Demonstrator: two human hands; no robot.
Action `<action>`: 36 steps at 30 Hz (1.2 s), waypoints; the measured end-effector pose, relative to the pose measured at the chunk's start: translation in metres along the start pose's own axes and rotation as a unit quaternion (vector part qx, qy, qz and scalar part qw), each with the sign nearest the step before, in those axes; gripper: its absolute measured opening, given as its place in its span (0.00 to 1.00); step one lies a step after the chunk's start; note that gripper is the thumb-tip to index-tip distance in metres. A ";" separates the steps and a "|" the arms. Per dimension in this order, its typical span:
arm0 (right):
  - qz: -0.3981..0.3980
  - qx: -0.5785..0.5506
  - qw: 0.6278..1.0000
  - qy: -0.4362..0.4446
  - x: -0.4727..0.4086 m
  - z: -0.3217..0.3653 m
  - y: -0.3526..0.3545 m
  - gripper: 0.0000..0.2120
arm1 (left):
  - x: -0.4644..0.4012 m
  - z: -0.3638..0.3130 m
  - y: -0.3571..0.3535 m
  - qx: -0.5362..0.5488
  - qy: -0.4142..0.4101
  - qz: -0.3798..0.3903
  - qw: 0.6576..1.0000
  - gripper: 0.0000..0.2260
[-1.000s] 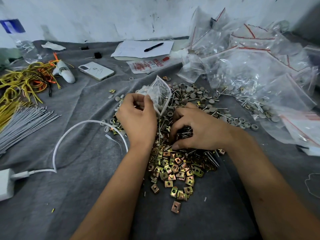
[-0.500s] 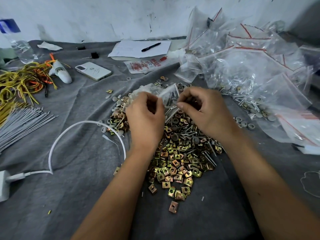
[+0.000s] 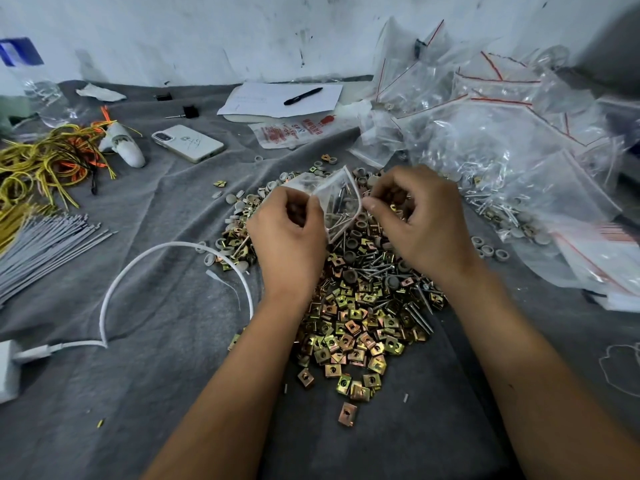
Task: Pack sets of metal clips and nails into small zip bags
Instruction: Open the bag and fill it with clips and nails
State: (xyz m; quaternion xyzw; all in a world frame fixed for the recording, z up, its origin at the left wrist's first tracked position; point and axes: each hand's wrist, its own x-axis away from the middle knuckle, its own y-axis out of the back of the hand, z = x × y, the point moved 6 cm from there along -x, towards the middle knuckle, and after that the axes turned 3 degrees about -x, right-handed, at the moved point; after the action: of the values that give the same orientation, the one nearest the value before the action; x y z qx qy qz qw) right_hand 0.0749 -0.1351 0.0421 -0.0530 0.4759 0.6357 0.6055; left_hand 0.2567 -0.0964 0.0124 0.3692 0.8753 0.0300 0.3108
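Left hand (image 3: pixel 287 237) and right hand (image 3: pixel 420 223) pinched the small zip bag (image 3: pixel 337 206) at 12 o'clock above the clips (image 3: pixel 349 337), probably to seal it.

clear zip bag (image 3: pixel 341 206) holding nails, brass clips (image 3: pixel 353 334) heaped

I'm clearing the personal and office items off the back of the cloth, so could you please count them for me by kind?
Phone: 1
Pen: 1
Sheet of paper: 1
Plastic water bottle: 1
Printed red-and-white packet: 1
Total: 5
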 end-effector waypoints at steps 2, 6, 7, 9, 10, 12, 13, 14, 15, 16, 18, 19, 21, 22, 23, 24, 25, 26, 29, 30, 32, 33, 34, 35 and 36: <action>0.097 0.024 0.995 0.009 0.001 -0.005 -0.008 0.07 | 0.000 0.001 0.003 0.009 0.015 -0.020 1.000 0.10; 0.299 0.054 0.951 -0.061 0.012 -0.021 -0.025 0.09 | -0.001 0.007 0.007 0.030 0.044 -0.036 0.998 0.09; 0.318 0.046 0.944 -0.078 0.014 -0.022 -0.025 0.08 | -0.002 0.007 0.007 0.032 0.049 -0.036 0.998 0.08; 0.330 0.042 0.938 -0.093 0.014 -0.024 -0.024 0.08 | -0.001 0.007 0.007 0.034 0.052 -0.035 0.997 0.08; 0.332 0.050 0.937 -0.096 0.014 -0.025 -0.024 0.09 | -0.001 0.006 0.007 0.035 0.053 -0.035 0.997 0.08; 0.328 0.076 0.935 -0.107 0.014 -0.027 -0.022 0.11 | -0.001 0.007 0.007 0.035 0.054 -0.033 0.997 0.09; 0.325 0.087 0.935 -0.113 0.014 -0.028 -0.022 0.12 | -0.002 0.007 0.007 0.036 0.056 -0.031 0.997 0.10; 0.321 0.097 0.935 -0.115 0.014 -0.029 -0.022 0.13 | -0.002 0.008 0.006 0.035 0.058 -0.030 0.997 0.11; 0.319 0.105 0.935 -0.112 0.014 -0.029 -0.022 0.12 | -0.002 0.008 0.006 0.034 0.059 -0.030 0.997 0.11; 0.319 0.112 0.935 -0.105 0.013 -0.028 -0.022 0.11 | -0.003 0.008 0.006 0.033 0.059 -0.030 0.997 0.11; 0.322 0.122 0.934 -0.091 0.013 -0.025 -0.023 0.09 | -0.002 0.007 0.006 0.031 0.056 -0.029 0.997 0.11; 0.323 0.123 0.935 -0.081 0.012 -0.024 -0.024 0.08 | -0.001 0.007 0.005 0.032 0.055 -0.027 0.998 0.11; 0.311 0.113 0.942 -0.058 0.012 -0.020 -0.026 0.07 | -0.001 0.006 0.004 0.033 0.052 -0.024 0.998 0.11; 0.295 0.101 0.949 -0.047 0.010 -0.018 -0.026 0.07 | -0.001 0.006 0.004 0.032 0.051 -0.023 0.998 0.11; 0.270 0.083 0.959 -0.038 0.009 -0.017 -0.024 0.07 | -0.001 0.006 0.004 0.030 0.050 -0.023 0.998 0.11; 0.237 0.058 0.969 -0.032 0.006 -0.016 -0.021 0.07 | -0.001 0.006 0.004 0.028 0.049 -0.022 0.998 0.11; 0.201 0.030 0.979 -0.030 0.004 -0.016 -0.018 0.06 | -0.002 0.006 0.004 0.027 0.046 -0.021 0.998 0.12; 0.169 0.002 0.985 -0.032 0.003 -0.016 -0.014 0.05 | -0.002 0.005 0.003 0.027 0.043 -0.019 0.999 0.12; 0.113 -0.021 0.992 -0.048 0.002 -0.022 -0.009 0.05 | -0.002 0.004 0.003 0.026 0.032 -0.019 0.999 0.12; 0.107 -0.012 0.993 -0.052 0.002 -0.023 -0.008 0.06 | -0.002 0.004 0.003 0.027 0.033 -0.018 0.999 0.12; 0.112 0.010 0.992 -0.052 0.003 -0.026 -0.010 0.07 | -0.002 0.006 0.003 0.036 0.040 -0.014 0.998 0.10; 0.117 0.018 0.992 -0.052 0.003 -0.026 -0.011 0.07 | -0.002 0.007 0.003 0.039 0.041 -0.013 0.998 0.10; 0.119 0.022 0.991 -0.055 0.003 -0.027 -0.010 0.07 | -0.002 0.007 0.003 0.039 0.042 -0.015 0.998 0.10; 0.118 0.023 0.991 -0.061 0.002 -0.027 -0.010 0.07 | -0.002 0.008 0.003 0.037 0.041 -0.015 0.998 0.10; 0.115 0.023 0.991 -0.067 0.001 -0.028 -0.010 0.08 | -0.002 0.007 0.003 0.036 0.041 -0.015 0.998 0.11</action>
State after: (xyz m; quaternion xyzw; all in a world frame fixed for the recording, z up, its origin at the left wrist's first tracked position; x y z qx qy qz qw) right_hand 0.0683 -0.1546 0.0209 0.0586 0.4513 0.6923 0.5601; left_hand 0.2641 -0.0969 0.0086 0.3651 0.8934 0.0092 0.2615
